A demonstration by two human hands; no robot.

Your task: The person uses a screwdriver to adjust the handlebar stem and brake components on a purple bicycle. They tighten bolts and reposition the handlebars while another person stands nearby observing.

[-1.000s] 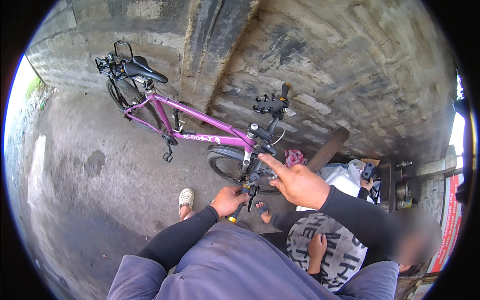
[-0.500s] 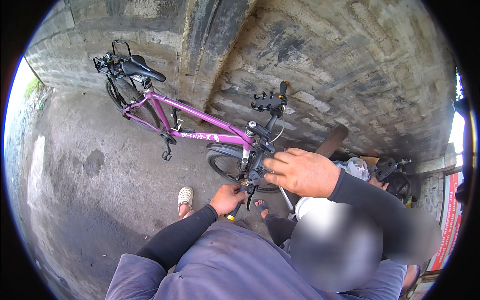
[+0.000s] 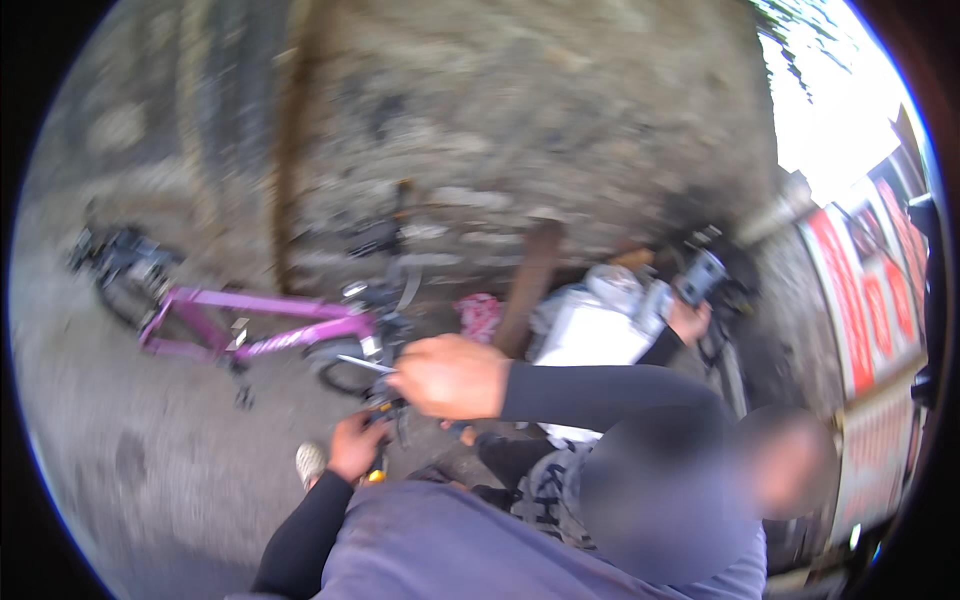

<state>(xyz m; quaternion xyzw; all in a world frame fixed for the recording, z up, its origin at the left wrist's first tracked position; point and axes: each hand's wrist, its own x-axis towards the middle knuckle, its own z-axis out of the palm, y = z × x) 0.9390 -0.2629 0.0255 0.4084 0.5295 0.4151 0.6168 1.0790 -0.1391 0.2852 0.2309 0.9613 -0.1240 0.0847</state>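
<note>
As I'm watching remotely, my left hand (image 3: pixel 355 447) is clasping the handlebar (image 3: pixel 377 466) of a purple bicycle (image 3: pixel 310 334). My curled right hand (image 3: pixel 452 376) is gripping a silver rod (image 3: pixel 362 363) (blurred).

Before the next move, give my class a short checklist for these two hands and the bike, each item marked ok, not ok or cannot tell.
1. Left hand on the handlebar: ok, closed on its near end.
2. Right hand holding the rod: ok, one thin end sticks out from the fingers, pointing left.
3. Rod touching the bike: cannot tell, the picture is blurred there.
4. Bike firmly propped: cannot tell, no support shows clearly.
5. Nobody close by: not ok, another person is just to the right.
6. View sharp: not ok, smeared by motion.
</note>
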